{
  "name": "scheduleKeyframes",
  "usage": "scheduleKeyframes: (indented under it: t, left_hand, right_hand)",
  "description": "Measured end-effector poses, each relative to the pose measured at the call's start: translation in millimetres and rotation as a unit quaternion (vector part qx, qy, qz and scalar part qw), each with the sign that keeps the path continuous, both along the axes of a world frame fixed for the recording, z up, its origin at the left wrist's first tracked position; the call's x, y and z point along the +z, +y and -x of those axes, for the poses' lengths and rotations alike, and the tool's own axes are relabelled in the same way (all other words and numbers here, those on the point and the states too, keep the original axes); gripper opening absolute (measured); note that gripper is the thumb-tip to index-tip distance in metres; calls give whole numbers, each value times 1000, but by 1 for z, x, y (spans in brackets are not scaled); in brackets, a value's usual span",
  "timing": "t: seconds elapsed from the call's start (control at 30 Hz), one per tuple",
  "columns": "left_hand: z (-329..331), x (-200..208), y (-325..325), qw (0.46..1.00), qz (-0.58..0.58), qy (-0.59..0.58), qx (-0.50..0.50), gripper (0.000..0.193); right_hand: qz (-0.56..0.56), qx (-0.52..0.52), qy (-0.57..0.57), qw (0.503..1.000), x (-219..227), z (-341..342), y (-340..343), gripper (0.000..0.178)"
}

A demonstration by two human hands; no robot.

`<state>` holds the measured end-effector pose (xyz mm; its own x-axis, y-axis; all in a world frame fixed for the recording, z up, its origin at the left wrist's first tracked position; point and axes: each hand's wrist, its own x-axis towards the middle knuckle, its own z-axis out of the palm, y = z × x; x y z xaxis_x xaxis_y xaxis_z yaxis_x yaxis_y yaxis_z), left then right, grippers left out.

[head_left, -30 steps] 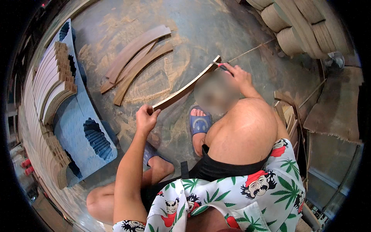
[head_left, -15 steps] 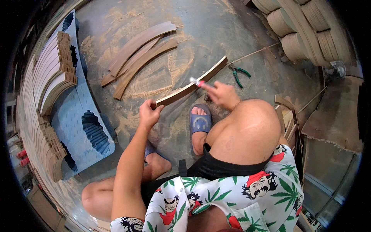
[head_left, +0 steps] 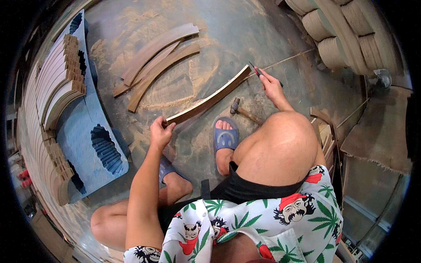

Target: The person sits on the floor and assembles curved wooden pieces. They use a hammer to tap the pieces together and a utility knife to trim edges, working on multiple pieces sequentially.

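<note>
While the left hand (head_left: pixel 160 133) pinches the near end of the curved wooden strip (head_left: pixel 209 100), its thumb and fingers clamped there, the strip spans the gap between both hands, pale edge up; on the floor (head_left: pixel 223 48) or just above it, cannot tell which; the right hand (head_left: pixel 272 87) is closed round dark-tipped pliers (head_left: pixel 253 67), their tip just beside the far end; whether they touch it, too small to tell. My judgement: hold the left grip firm so the strip cannot swivel or roll; set the tip square to the end and pull in line, since sideways levering might chip the edge; watch the hammer (head_left: pixel 241 110), lying near the right sandal (head_left: pixel 226 139), lest the forearm catch it; loose curved pieces (head_left: pixel 158 56) lie beyond, apart from the strip.
</note>
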<state>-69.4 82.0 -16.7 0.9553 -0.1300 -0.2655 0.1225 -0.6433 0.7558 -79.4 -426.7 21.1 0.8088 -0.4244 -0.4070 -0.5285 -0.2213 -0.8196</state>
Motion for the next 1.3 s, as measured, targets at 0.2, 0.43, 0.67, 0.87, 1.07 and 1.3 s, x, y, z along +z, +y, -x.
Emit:
scheduleKeyframes:
  t: [0.2, 0.43, 0.67, 0.87, 1.07, 1.3]
  left_hand:
    - [1, -4, 3, 1000, -17, 1, -5, 35]
    - [-1, -3, 4, 999, -24, -20, -15, 37]
    - [2, 1, 1, 999, -39, -8, -13, 38]
    - [3, 8, -4, 999, -20, 32, 3, 38]
    - [4, -21, 7, 991, 83, 104, 31, 31]
    - [2, -8, -13, 926, 212, 290, 115, 25]
  right_hand:
    - [-4, 0, 30, 1000, 2, 0, 8, 42]
    - [75, 22, -7, 997, -18, 2, -2, 44]
    - [17, -34, 66, 997, -3, 2, -3, 41]
    - [41, -22, 37, 998, -26, 9, -13, 42]
    - [111, 54, 0, 992, -43, 15, -11, 46]
    - [362, 290, -138, 875, 22, 43, 74, 55]
